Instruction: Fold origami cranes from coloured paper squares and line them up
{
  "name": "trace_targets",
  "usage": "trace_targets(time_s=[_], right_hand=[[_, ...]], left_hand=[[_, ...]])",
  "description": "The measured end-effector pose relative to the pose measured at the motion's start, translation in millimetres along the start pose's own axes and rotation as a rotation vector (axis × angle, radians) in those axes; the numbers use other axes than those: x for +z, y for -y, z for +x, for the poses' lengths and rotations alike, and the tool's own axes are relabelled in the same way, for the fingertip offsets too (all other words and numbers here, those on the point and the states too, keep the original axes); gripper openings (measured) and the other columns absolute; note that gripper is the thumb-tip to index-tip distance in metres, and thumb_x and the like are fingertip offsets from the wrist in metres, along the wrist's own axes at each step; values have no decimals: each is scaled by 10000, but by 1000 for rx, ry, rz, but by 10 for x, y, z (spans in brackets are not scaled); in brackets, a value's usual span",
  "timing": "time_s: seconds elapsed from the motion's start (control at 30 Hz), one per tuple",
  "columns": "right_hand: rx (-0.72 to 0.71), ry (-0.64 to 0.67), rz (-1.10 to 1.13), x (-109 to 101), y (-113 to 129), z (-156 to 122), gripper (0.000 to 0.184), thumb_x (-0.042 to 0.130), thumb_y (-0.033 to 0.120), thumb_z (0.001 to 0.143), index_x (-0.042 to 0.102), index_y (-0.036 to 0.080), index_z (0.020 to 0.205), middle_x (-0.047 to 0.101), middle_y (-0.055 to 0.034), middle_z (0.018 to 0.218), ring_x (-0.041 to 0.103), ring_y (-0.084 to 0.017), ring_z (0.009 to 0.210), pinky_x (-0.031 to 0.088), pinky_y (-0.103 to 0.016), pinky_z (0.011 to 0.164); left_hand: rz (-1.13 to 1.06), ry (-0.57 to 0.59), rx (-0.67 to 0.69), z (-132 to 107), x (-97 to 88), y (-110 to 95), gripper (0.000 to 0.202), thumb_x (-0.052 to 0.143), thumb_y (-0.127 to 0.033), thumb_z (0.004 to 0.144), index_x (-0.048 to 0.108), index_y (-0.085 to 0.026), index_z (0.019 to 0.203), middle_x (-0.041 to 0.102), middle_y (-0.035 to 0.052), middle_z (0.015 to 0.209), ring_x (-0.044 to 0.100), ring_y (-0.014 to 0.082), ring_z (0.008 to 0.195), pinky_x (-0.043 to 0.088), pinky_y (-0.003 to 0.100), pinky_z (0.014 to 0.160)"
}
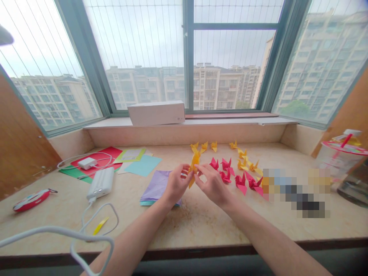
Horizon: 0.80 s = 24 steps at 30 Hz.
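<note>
A yellow folded paper piece [195, 159], narrow and pointed, is held upright between both hands above the stone counter. My left hand [178, 182] pinches its left side with thumb and fingers. On the other side, my right hand [211, 182] grips it with the fingertips. Red paper cranes [226, 165] stand in a loose group just beyond my right hand. Behind them are several yellow paper cranes [214, 146]. Under my left wrist lies a stack of purple paper [156, 186] with a light blue edge showing.
To the left are a white power bank [101, 183] with cables, a white charger [87, 163], coloured paper sheets [143, 165] and a red-and-white object [31, 200]. A white box [156, 113] sits on the window ledge. A lidded cup [340, 161] stands far right, near a blurred patch.
</note>
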State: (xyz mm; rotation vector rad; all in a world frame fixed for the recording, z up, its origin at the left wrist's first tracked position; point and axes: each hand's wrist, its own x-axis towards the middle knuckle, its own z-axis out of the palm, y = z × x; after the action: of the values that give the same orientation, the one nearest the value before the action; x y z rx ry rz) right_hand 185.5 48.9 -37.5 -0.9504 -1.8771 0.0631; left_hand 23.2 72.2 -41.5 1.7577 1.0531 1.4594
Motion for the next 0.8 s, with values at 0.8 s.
trace_targets(time_s=[0.8], right_hand=[[211,-68,100,74,-87,1,204,642,210,818,632,172,1018,700,-74,902,678,-206,794,549,-325,703]], left_hand=[[-358,191,-133,48,12,-12,296,668,-454,823,701,-173,910,727,54,905,638,195,870,472,288,813]])
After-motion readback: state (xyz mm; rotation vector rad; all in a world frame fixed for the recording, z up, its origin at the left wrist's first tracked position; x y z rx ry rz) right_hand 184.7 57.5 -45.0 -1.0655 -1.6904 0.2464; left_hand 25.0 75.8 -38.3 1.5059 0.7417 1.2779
